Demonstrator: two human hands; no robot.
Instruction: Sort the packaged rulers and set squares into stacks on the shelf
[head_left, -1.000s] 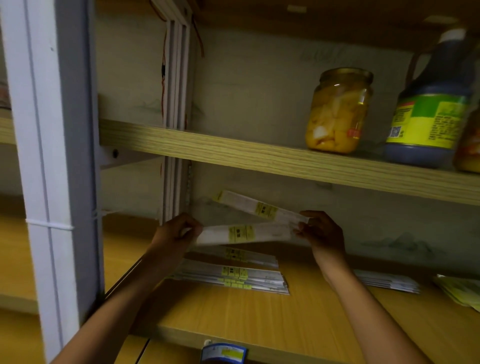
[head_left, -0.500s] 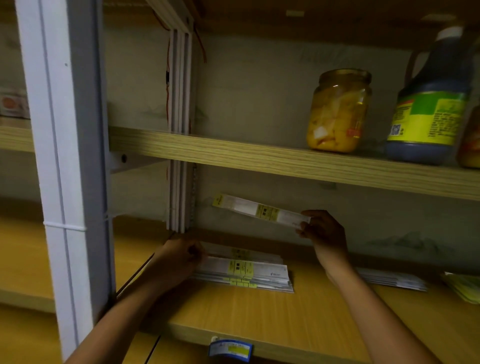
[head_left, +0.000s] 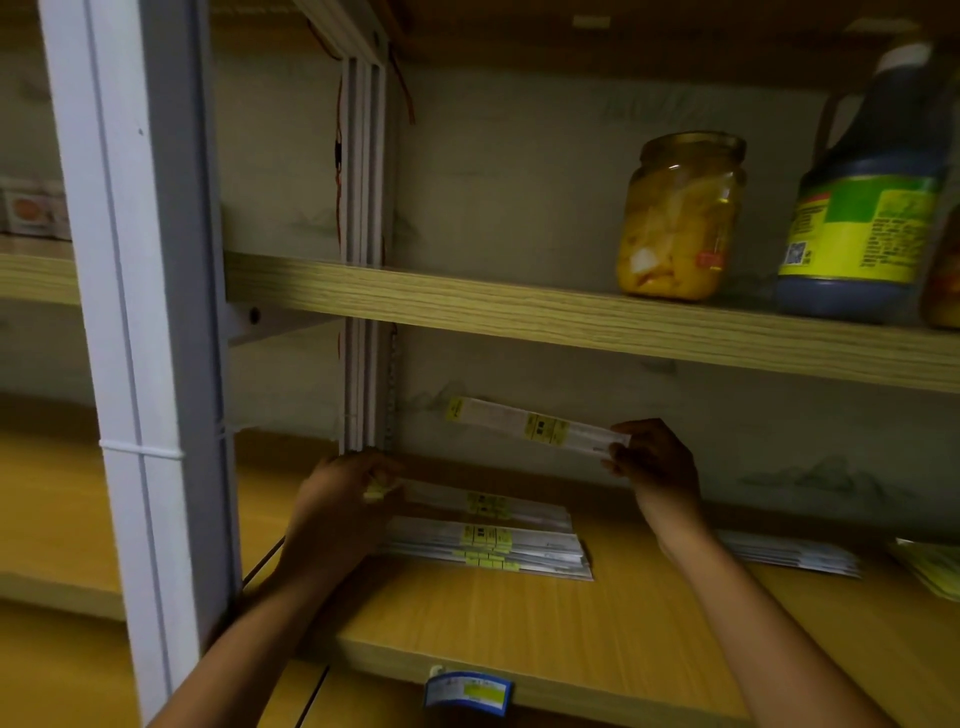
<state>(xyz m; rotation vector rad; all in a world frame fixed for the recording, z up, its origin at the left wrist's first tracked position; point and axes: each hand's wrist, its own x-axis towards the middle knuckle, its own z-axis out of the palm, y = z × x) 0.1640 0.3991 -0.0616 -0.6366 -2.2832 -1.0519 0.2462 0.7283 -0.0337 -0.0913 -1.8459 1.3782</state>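
Observation:
My right hand (head_left: 652, 460) pinches the right end of a packaged ruler (head_left: 524, 426), white with yellow labels, held in the air above the lower shelf (head_left: 467, 613). My left hand (head_left: 340, 499) grips the left end of another packaged ruler (head_left: 488, 503) lying at the back. In front of that lies a stack of packaged rulers (head_left: 488, 548) on the shelf. Further right sits a second flat stack of packages (head_left: 789, 553), and a yellow-green package (head_left: 930, 564) shows at the right edge.
The upper shelf (head_left: 519, 306) hangs just above my hands, carrying a jar of yellow preserves (head_left: 678, 218) and a dark bottle with a green label (head_left: 862, 208). A white upright post (head_left: 140, 364) stands at the left. A blue price tag (head_left: 467, 691) clips the shelf's front edge.
My left hand lowered its packaged ruler onto the front stack, then moved to the package behind it. My right hand kept its ruler raised.

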